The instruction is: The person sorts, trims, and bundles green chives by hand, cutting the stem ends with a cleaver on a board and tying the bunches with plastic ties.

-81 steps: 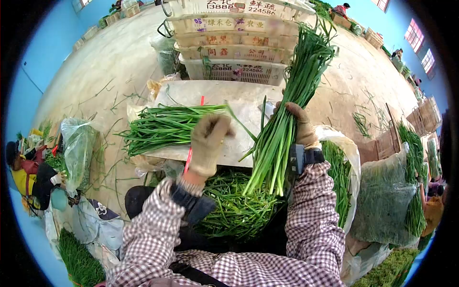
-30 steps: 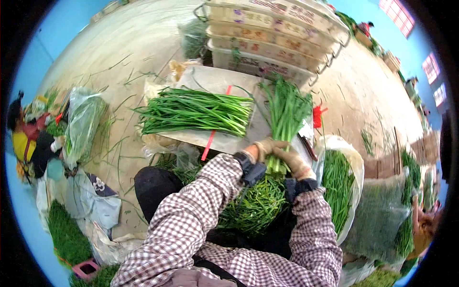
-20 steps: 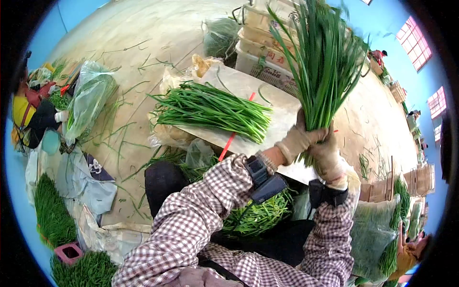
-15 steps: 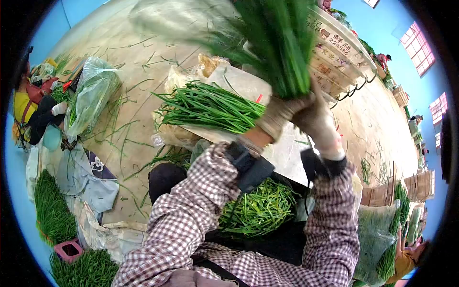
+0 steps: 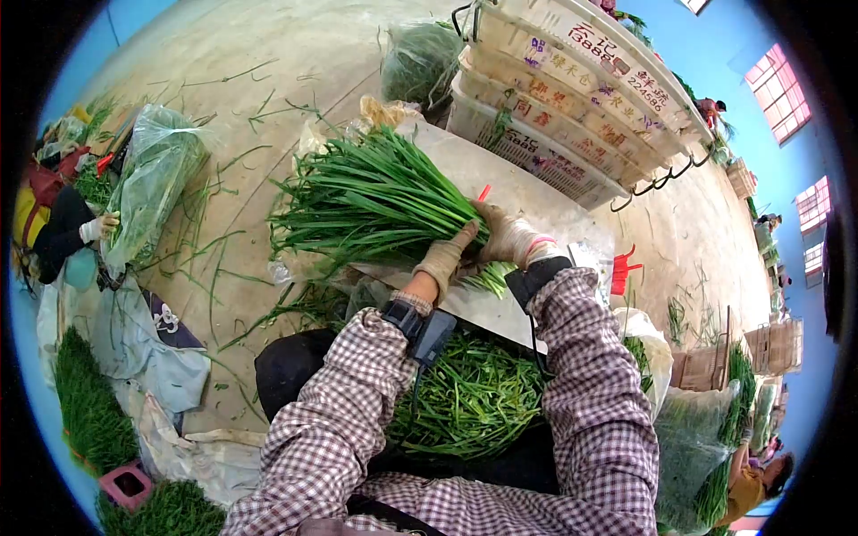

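Note:
A thick bunch of green garlic chives (image 5: 366, 201) lies across a pale board (image 5: 572, 237), leaves pointing left. My left hand (image 5: 442, 259), in a worn glove, wraps the bunch near its stem end from the front. At the cut ends, my gloved right hand (image 5: 508, 237) closes round the stems from the right; its fingertips are partly hidden. Just below it, a few loose pale stems (image 5: 490, 279) rest on the board. A heap of loose green leaves (image 5: 469, 393) sits below the board, between my forearms.
Stacked white plastic crates (image 5: 554, 107) with hooks stand beyond the board. A red pronged object (image 5: 626, 271) is at its right edge. At left, a person's gloved hand (image 5: 98, 228) is beside a plastic bag of greens (image 5: 156, 183). More chives (image 5: 94, 402) stand at lower left.
Both hands have brought the raised bunch down and left onto the board, over the chives lying there. The crates, previously half hidden behind it, now show fully.

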